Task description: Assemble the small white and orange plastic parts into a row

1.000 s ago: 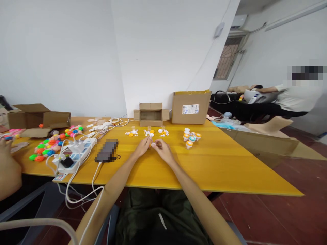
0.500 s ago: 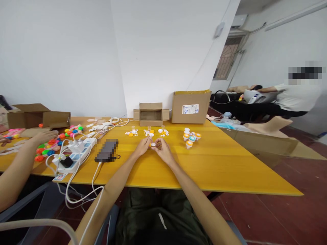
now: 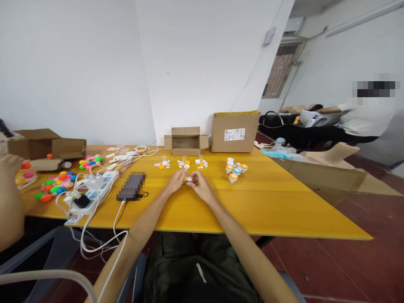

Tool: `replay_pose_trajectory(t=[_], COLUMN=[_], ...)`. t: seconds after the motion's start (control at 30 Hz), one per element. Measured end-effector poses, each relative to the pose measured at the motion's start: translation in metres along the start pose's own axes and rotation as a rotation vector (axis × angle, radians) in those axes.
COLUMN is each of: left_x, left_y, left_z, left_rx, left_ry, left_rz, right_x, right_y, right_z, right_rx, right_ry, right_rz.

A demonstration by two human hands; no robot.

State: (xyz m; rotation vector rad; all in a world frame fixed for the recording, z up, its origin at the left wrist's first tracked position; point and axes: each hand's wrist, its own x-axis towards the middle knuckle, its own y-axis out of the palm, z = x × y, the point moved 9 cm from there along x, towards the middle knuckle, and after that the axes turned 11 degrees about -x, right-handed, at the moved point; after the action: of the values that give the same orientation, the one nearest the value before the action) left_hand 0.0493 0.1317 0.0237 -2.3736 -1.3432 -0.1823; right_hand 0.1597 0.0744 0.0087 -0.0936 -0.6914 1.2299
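My left hand (image 3: 177,181) and my right hand (image 3: 201,184) meet over the middle of the table, fingers closed round a small white and orange round piece (image 3: 189,179). Its exact kind is too small to make out, and fingertips cover part of it. Just beyond my hands lie three small groups of parts: a left group (image 3: 161,166), a middle group (image 3: 187,166) and a right group (image 3: 201,164), with white bits, orange rings and a clear cup each. To the right of my right hand stands a cluster of small capped cups (image 3: 233,176) in white, orange and teal.
An open small carton (image 3: 186,152) and a large box (image 3: 235,145) stand against the wall. Left of me are a phone (image 3: 131,186), a power strip (image 3: 105,185) with cables and colourful balls (image 3: 59,185). A co-worker's arm (image 3: 11,202) reaches in at far left.
My hands and the piece stay almost in place. At far left the co-worker's arm has drawn back to the left from the colourful balls and been raised.
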Motion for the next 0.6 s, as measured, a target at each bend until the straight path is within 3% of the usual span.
replay_pose_trajectory(t=[0.13,0.43,0.6], left_x=[-0.0008,0.0012,0.0012], left_y=[0.0011,0.0014,-0.001], left_z=[-0.0027,0.004,-0.0018], left_rx=[-0.003,0.031,0.049], left_ry=[0.027,-0.031,0.018], left_rz=[0.018,0.011,-0.011], right_x=[-0.0006,0.0002,0.0001], right_y=[0.0002,0.0032,0.0038], right_z=[-0.0046,-0.0021,-0.008], right_rx=[-0.05,0.006,-0.015], right_ry=[0.06,-0.036,0.042], right_rz=[0.014,0.018,0.022])
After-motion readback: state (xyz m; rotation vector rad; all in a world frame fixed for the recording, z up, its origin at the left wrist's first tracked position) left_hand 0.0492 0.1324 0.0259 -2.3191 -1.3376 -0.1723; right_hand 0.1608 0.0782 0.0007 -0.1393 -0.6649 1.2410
